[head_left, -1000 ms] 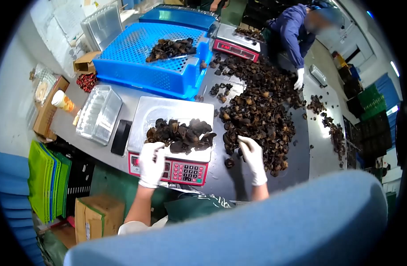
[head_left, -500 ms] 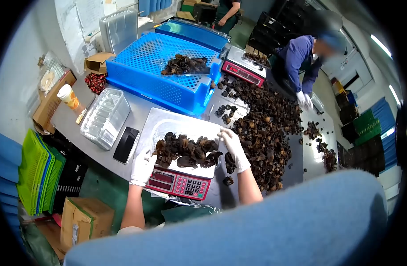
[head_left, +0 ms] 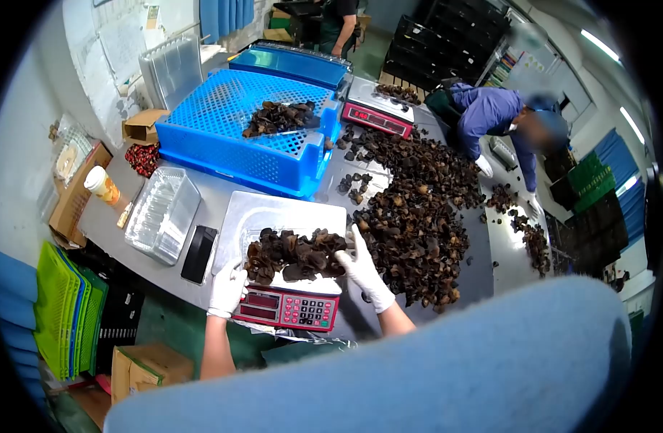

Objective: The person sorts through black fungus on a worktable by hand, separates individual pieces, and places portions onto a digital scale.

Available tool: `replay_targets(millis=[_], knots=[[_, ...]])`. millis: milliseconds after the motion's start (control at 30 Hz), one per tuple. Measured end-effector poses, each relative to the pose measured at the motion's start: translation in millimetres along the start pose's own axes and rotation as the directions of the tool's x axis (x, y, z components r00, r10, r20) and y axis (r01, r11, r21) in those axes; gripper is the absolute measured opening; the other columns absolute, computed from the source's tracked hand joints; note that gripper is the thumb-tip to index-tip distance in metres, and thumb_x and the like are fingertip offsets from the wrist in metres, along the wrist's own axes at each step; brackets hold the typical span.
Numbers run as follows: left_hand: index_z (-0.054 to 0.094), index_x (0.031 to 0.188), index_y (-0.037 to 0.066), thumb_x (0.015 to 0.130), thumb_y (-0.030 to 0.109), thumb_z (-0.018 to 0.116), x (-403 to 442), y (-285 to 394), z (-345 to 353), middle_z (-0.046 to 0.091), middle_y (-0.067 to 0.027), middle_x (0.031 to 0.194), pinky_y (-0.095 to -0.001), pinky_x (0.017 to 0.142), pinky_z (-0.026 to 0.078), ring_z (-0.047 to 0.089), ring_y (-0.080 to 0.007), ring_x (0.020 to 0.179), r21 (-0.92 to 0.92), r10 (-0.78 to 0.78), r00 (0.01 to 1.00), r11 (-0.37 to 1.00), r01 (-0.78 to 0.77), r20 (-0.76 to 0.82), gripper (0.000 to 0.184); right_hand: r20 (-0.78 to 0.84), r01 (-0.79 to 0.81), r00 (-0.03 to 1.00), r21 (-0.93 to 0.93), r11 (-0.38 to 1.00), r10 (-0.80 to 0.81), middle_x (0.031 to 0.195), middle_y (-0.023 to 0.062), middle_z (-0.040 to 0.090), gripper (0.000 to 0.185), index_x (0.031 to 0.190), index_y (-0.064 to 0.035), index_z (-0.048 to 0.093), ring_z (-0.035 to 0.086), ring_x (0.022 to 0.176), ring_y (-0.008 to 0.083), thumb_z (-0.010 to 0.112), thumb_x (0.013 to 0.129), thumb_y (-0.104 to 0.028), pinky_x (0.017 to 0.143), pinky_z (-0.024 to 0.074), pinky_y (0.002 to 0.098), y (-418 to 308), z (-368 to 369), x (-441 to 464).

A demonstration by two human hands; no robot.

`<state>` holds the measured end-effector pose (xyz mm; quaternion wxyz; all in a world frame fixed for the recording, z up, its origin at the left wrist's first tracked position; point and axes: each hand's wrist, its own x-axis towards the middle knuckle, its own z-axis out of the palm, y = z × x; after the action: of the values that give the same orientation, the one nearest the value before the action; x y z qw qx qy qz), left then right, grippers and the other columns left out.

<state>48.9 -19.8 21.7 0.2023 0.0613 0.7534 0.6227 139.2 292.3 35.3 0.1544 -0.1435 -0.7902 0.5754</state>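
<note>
A clear plastic tray [head_left: 253, 235] heaped with dark wood ear mushrooms [head_left: 295, 254] sits on the metal pan of a red digital scale [head_left: 284, 309]. My gloved left hand [head_left: 228, 290] is at the tray's left end, fingers curled against its edge. At the right end, my gloved right hand [head_left: 364, 273] has its fingers apart, one pointing up and others touching the outermost mushrooms. The undersides of both hands are hidden.
A large mushroom pile [head_left: 418, 224] spreads to the right. A blue crate [head_left: 237, 155], stacked clear trays [head_left: 164, 216], a phone [head_left: 199, 255] and a paper cup [head_left: 102, 185] stand leftward. Across the table, a co-worker [head_left: 490, 119] leans over near a second scale [head_left: 378, 117].
My right hand has moved down from the tray's upper corner to its right end, and mushrooms sticking out there now sit further in. The co-worker's hands have spread apart.
</note>
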Motion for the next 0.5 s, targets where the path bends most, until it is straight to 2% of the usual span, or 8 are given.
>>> replay_targets(millis=[67, 100, 167, 233, 300, 400, 433, 500], knots=[[0.047, 0.134, -0.002, 0.092, 0.011, 0.057, 0.1, -1.9, -2.4, 0.061, -0.0071, 0.073, -0.0228, 0.048, 0.048, 0.057, -0.0099, 0.054, -0.036, -0.039, 0.999, 0.999, 0.040, 0.030, 0.044, 0.033, -0.084, 0.996, 0.024, 0.996, 0.084, 0.127, 0.0146, 0.051, 0.073, 0.148, -0.0039, 0.026, 0.054, 0.101, 0.0175, 0.065, 0.090, -0.023, 0.090, 0.0463, 0.0300, 13.2, -20.5, -1.1], [0.046, 0.134, -0.002, 0.092, 0.011, 0.057, 0.7, -5.4, -3.2, 0.061, -0.0079, 0.074, -0.0229, 0.049, 0.049, 0.057, -0.0106, 0.054, -0.067, -0.037, 0.998, 0.997, 0.041, 0.054, 0.045, -0.028, -0.007, 1.000, 0.076, 0.997, 0.009, 0.108, 0.0082, 0.058, 0.066, 0.146, -0.0015, 0.031, 0.055, 0.085, 0.0130, 0.064, 0.091, -0.021, 0.079, 0.0484, 0.0269, 19.0, -21.8, -2.6], [0.042, 0.137, -0.002, 0.092, 0.008, 0.055, 2.1, -6.8, -3.7, 0.062, -0.0090, 0.075, -0.0235, 0.050, 0.050, 0.059, -0.0125, 0.055, -0.100, -0.054, 0.994, 0.993, 0.064, 0.099, 0.048, 0.214, -0.397, 0.911, 0.226, 0.889, 0.352, 0.091, 0.0012, 0.057, 0.055, 0.140, 0.0002, 0.040, 0.052, 0.073, 0.0073, 0.061, 0.092, -0.017, 0.067, 0.0463, 0.0229, -2.5, -36.8, -6.4], [0.039, 0.138, -0.001, 0.092, 0.006, 0.053, 4.8, -6.9, -3.6, 0.062, -0.0091, 0.075, -0.0244, 0.050, 0.050, 0.058, -0.0130, 0.056, -0.136, -0.029, 0.992, 0.990, 0.046, 0.123, 0.049, 0.206, -0.235, 0.954, 0.072, 0.969, 0.216, 0.082, -0.0034, 0.054, 0.045, 0.134, 0.0012, 0.047, 0.049, 0.067, 0.0036, 0.059, 0.092, -0.012, 0.059, 0.0428, 0.0200, 23.4, -28.9, -13.6], [0.041, 0.137, 0.001, 0.091, 0.005, 0.053, 17.8, 1.8, -7.1, 0.062, -0.0082, 0.076, -0.0247, 0.052, 0.051, 0.060, -0.0134, 0.059, -0.177, -0.003, 0.990, 0.984, 0.029, 0.144, 0.048, 0.219, -0.291, 0.944, 0.208, 0.934, 0.245, 0.085, -0.0034, 0.057, 0.040, 0.130, 0.0005, 0.051, 0.049, 0.069, 0.0031, 0.056, 0.091, -0.008, 0.061, 0.0431, 0.0188, 20.9, -23.5, -6.4], [0.043, 0.136, 0.002, 0.091, 0.003, 0.053, 46.4, 20.0, -11.0, 0.062, -0.0075, 0.077, -0.0250, 0.053, 0.053, 0.061, -0.0134, 0.060, -0.208, 0.094, 0.985, 0.976, -0.063, 0.144, 0.047, 0.149, -0.228, 0.967, 0.135, 0.964, 0.207, 0.091, -0.0037, 0.059, 0.036, 0.126, 0.0007, 0.055, 0.050, 0.075, 0.0020, 0.054, 0.091, -0.006, 0.066, 0.0438, 0.0186, -3.9, -28.2, 22.5], [0.043, 0.136, 0.002, 0.091, 0.003, 0.053, 60.5, 30.0, -10.9, 0.062, -0.0073, 0.078, -0.0251, 0.053, 0.053, 0.061, -0.0134, 0.060, -0.229, 0.128, 0.982, 0.969, -0.094, 0.138, 0.046, 0.060, -0.049, 0.997, 0.153, 0.987, 0.040, 0.079, -0.0056, 0.057, 0.031, 0.124, -0.0035, 0.058, 0.047, 0.065, 0.0021, 0.055, 0.094, -0.014, 0.057, 0.0384, 0.0186, -9.9, -23.1, 38.6], [0.044, 0.135, 0.003, 0.091, 0.003, 0.054, 96.0, 44.6, -9.9, 0.062, -0.0078, 0.076, -0.0254, 0.052, 0.053, 0.061, -0.0138, 0.059, -0.278, 0.161, 0.981, 0.953, -0.124, 0.112, 0.045, 0.057, -0.025, 0.998, 0.127, 0.992, 0.018, 0.081, -0.0053, 0.058, 0.033, 0.124, -0.0022, 0.057, 0.048, 0.066, 0.0031, 0.055, 0.093, -0.013, 0.059, 0.0399, 0.0190, -35.5, -29.1, 69.1]])
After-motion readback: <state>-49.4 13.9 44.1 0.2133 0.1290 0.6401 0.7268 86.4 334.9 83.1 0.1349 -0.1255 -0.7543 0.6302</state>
